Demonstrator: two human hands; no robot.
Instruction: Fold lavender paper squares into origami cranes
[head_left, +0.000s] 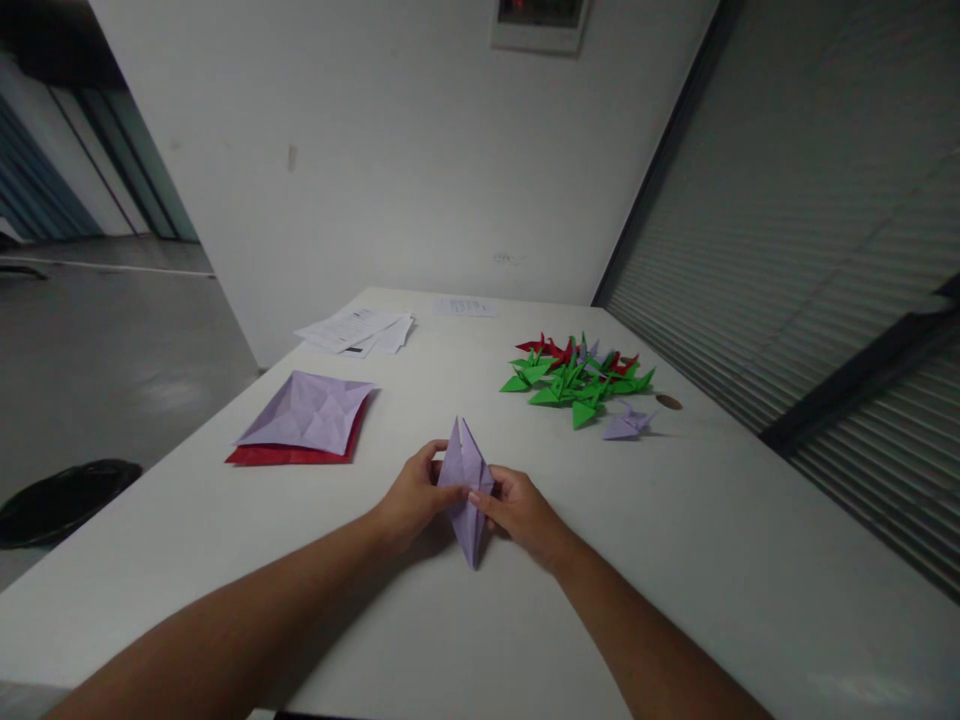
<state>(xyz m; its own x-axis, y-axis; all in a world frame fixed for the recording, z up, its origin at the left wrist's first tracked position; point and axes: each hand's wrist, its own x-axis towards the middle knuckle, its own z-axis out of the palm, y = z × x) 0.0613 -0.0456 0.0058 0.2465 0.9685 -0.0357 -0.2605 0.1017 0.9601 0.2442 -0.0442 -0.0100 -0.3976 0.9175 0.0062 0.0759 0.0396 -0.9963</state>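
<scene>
Between my hands is a purple folded origami paper (466, 460), a long diamond with a split point at its far end and a single point towards me. My left hand (416, 497) grips its left side, thumb on top and fingers behind. From the right, my right hand (519, 508) pinches it near the middle, its thumb close to the left one. The undersides of both hands' fingers are partly hidden by the paper.
Creased purple sheets (311, 410) lie over red paper (292, 455) at the left. Several green, red and purple paper cranes (570, 380) are heaped at the right, with one purple crane (628, 423) nearer. Printed pages (360, 330) lie farther back. A black-lined bin (64, 500) stands beyond the left edge.
</scene>
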